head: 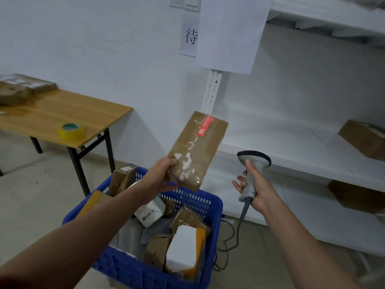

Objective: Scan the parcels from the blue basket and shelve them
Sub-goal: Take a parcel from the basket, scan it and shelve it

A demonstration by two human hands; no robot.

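Observation:
My left hand [158, 177] grips the lower end of a flat brown cardboard parcel [198, 149] with a red sticker, held upright above the blue basket [214, 207]. To its right, my right hand [257, 189] holds a grey handheld barcode scanner [253, 163] by its handle, its head near the parcel's lower right edge. Several brown, white and yellow parcels [183, 245] lie inside the basket on the floor.
White shelves [291, 161] at the right hold brown boxes [366, 140]. A wooden folding table [62, 115] at the left carries a yellow tape roll [71, 130] and flat boxes [18, 88]. The scanner cable [239, 230] trails to the floor beside the basket.

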